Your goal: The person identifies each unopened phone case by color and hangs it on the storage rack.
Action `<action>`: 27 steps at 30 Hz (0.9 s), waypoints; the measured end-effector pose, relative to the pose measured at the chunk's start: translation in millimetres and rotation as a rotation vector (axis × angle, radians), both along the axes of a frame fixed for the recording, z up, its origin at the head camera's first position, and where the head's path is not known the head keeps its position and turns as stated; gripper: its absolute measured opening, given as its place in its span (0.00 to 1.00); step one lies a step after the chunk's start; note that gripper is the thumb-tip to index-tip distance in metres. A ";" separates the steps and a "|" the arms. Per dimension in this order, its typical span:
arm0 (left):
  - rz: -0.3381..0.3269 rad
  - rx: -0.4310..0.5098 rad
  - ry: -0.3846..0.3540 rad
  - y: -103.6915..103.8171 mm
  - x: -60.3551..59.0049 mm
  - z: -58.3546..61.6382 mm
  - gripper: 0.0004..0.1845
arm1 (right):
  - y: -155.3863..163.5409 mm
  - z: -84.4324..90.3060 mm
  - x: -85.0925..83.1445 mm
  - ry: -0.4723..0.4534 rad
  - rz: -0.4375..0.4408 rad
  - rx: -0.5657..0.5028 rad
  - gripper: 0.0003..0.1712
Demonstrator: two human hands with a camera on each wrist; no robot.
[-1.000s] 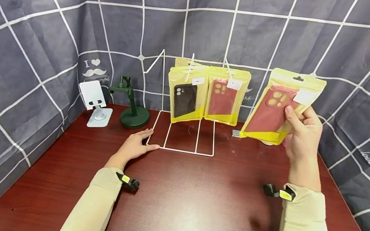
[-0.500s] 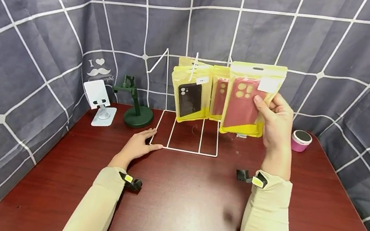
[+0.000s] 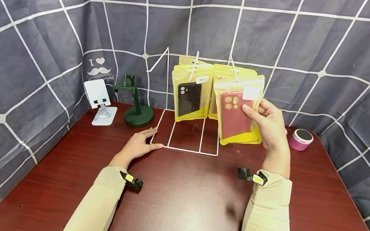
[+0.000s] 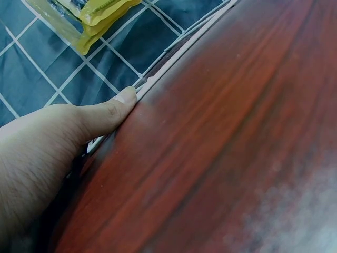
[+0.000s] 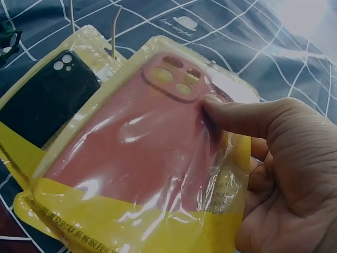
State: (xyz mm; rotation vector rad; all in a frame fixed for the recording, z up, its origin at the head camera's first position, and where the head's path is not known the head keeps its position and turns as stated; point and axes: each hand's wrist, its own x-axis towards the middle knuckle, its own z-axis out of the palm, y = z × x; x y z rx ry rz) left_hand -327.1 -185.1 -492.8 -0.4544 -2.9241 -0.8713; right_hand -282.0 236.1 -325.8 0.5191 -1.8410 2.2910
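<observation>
My right hand [image 3: 268, 127] pinches a yellow packet holding a red phone case [image 3: 237, 111], thumb on its front [image 5: 242, 118], and keeps it tilted in front of the white wire rack [image 3: 186, 131]. On the rack's pegs hang a packet with a black case [image 3: 189, 96] and another red-case packet [image 3: 217, 96], mostly hidden behind the held one. The black case packet [image 5: 47, 105] lies just left of the held packet [image 5: 142, 158]. My left hand [image 3: 138, 144] rests flat on the table, fingers straight, thumb [image 4: 113, 108] against the rack's base wire [image 4: 174, 58].
A white phone stand [image 3: 98, 103] and a dark green stand [image 3: 134, 108] sit at the back left of the red-brown table [image 3: 175, 209]. A small pink round tin [image 3: 300, 139] sits at the back right. Grey checked cloth walls the table on three sides.
My right hand has carried the red-case packet leftward and lower, from the right side to just in front of the rack's right peg. The left hand has stayed put on the rack base.
</observation>
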 end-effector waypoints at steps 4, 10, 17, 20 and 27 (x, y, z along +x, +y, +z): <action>0.000 0.005 0.001 0.2 0.2 0.4 0.48 | -1.4 -3.3 -3.7 0.000 -0.002 0.011 0.17; -0.001 0.005 -0.004 -0.2 0.0 0.1 0.48 | -6.0 -6.3 -8.1 -0.028 -0.033 0.001 0.17; -0.002 0.008 -0.004 -0.4 0.4 0.7 0.48 | -11.3 -11.4 -14.0 -0.023 -0.091 -0.011 0.16; -0.003 0.014 -0.001 -0.2 0.7 0.9 0.48 | -13.6 -13.9 -18.2 -0.029 -0.130 0.014 0.18; -0.001 0.009 0.006 -0.3 0.7 0.0 0.48 | -19.7 -19.1 -25.1 -0.046 -0.169 0.080 0.24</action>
